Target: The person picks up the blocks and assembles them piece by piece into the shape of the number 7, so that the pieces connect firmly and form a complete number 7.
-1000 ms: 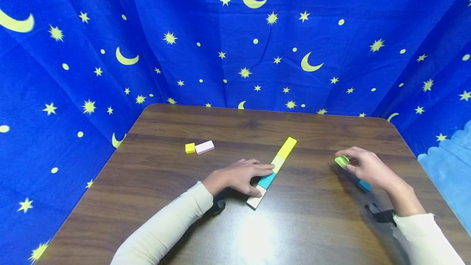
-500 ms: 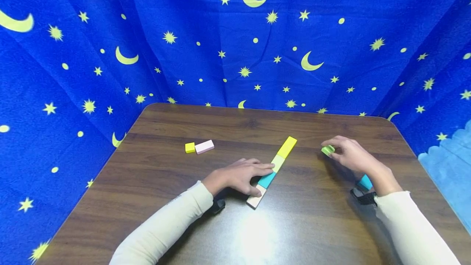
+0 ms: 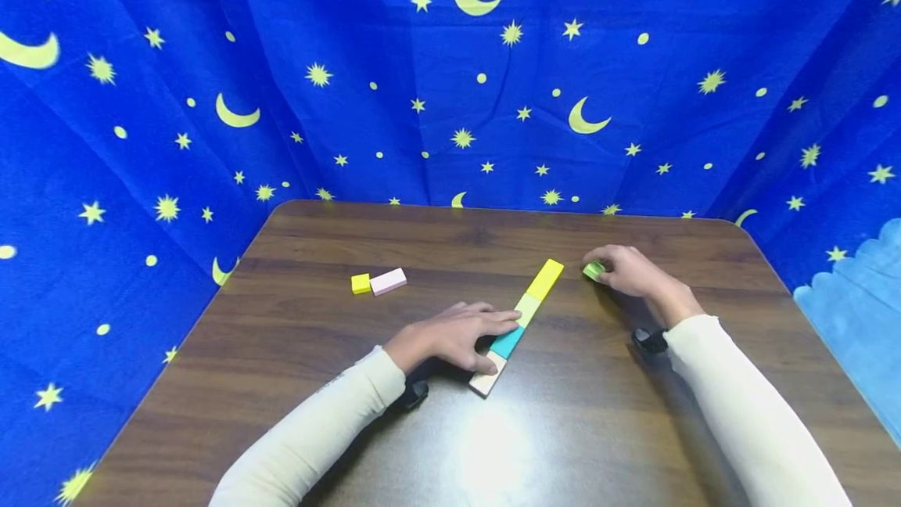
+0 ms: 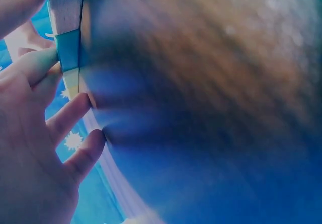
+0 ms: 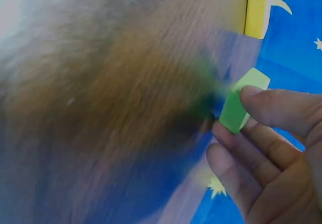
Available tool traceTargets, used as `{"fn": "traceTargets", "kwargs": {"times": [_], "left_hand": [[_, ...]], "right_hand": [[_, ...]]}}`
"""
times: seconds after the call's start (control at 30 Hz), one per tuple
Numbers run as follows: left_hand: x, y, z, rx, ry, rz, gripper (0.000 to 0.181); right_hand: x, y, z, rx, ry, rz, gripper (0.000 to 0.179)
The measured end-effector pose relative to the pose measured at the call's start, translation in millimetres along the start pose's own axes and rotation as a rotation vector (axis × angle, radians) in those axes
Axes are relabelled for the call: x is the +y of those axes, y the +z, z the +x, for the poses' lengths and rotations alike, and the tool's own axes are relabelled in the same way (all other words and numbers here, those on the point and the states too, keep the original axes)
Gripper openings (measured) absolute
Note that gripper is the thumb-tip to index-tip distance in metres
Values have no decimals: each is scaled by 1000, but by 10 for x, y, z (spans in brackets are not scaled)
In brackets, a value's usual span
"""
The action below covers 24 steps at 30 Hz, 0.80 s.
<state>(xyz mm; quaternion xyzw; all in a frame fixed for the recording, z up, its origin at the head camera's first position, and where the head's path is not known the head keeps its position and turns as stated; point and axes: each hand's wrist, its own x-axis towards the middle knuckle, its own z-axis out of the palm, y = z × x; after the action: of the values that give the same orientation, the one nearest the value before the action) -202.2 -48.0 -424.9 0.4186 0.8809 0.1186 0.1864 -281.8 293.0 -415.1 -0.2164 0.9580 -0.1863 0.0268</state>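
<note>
A slanting row of blocks lies end to end on the table: a long yellow block [image 3: 545, 278], a pale yellow block [image 3: 526, 307], a teal block [image 3: 506, 343] and a pale wooden-looking block [image 3: 484, 383]. My left hand [image 3: 454, 336] rests along the row's left side. Its thumb touches the pale block and its extended fingers reach the pale yellow one. To the right of the row's far end, my right hand [image 3: 637, 276] pinches a light green block [image 5: 235, 107] between thumb and fingers. In the right wrist view that block appears held slightly above the table.
At the left of the table [image 3: 281, 382] lie a small yellow block [image 3: 360, 284] and a pink block [image 3: 389, 282], end to end. A blue curtain [image 3: 394, 45] with moons and stars stands behind the table's far edge.
My right hand has carried the light green block leftward and away from me, toward the row's far end. The blue block beneath it is now hidden by the right arm. My left hand stays put.
</note>
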Motion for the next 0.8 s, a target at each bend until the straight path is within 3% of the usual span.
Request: {"fn": "traceTargets", "kwargs": {"times": [0.4,0.8], "left_hand": [[-14,4,-11,-8,-5,12,80],[-3,-23,-15,-6,-6,14,78]], "right_hand": [[82,140,324,12,132,149,32],[88,217,511,3,139,246,32]]}}
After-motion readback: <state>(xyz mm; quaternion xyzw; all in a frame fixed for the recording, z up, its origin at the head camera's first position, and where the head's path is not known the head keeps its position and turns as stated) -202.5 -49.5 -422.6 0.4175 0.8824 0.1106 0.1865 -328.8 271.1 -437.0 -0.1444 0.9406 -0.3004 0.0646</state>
